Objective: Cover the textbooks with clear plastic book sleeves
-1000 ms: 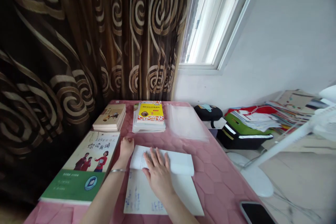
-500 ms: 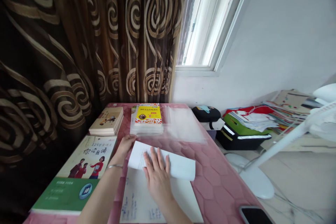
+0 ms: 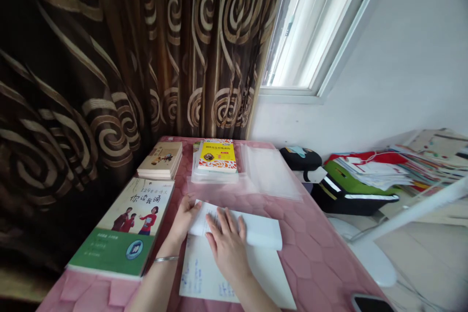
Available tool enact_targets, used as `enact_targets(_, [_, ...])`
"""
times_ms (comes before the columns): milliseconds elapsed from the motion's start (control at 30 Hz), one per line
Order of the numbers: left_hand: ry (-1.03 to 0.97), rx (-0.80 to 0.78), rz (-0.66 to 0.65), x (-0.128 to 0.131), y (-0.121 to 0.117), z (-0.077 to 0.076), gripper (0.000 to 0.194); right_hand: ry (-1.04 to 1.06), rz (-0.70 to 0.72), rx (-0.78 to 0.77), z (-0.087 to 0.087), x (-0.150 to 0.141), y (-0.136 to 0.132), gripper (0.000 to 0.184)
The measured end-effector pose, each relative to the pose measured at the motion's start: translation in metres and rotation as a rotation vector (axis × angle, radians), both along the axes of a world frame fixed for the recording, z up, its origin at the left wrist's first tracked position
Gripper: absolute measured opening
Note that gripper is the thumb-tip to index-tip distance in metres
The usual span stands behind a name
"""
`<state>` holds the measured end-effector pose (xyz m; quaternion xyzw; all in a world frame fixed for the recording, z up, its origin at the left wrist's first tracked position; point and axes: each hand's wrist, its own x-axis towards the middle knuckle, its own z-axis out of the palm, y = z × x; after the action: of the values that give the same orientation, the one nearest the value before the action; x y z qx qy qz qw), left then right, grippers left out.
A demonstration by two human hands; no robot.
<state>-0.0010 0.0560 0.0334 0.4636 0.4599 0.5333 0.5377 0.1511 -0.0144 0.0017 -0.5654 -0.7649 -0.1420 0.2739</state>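
Note:
A white open book [image 3: 256, 263] lies on the pink table [image 3: 314, 253], its top pages folded over toward me. My right hand [image 3: 228, 243] lies flat on the folded pages, fingers stretched out. My left hand [image 3: 185, 217], a thin bracelet at the wrist, rests at the fold's left corner with its fingers on the paper's edge and on a clear plastic sheet [image 3: 219, 190] just beyond.
A green-and-cream book [image 3: 126, 229] lies to the left, a tan book stack [image 3: 161, 160] behind it. A yellow book [image 3: 217, 156] tops a stack under plastic. Clear sleeves [image 3: 270, 170] lie right of it. A phone [image 3: 371, 303] sits at the near right edge. Papers clutter the floor right.
My left hand opened from a fist beside the page and moved onto the fold's left corner. A clear plastic sheet now lies just beyond the fold. The right hand stays flat.

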Motion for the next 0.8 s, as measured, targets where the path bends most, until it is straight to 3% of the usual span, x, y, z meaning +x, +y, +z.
enact_targets(100, [-0.087,0.014,-0.075,-0.0015,-0.0031,-0.0044,0.063,-0.010,0.017,-0.018,-0.0006,-0.0015,-0.0019,0.037])
enact_targets(300, [-0.160,0.008,-0.095,-0.0055,-0.0004,-0.0109,0.073,0.001,0.022,-0.018,0.0004,-0.0043,-0.0042,0.034])
enact_targets(533, [-0.108,-0.002,-0.167,-0.0064,-0.0009,-0.0093,0.082,-0.014,0.023,-0.036,0.0030,-0.0058,-0.0029,0.033])
enact_targets(800, [-0.082,0.013,-0.154,-0.0069,-0.0005,-0.0095,0.078,-0.002,0.045,-0.042,0.0063,-0.0074,-0.0027,0.032])
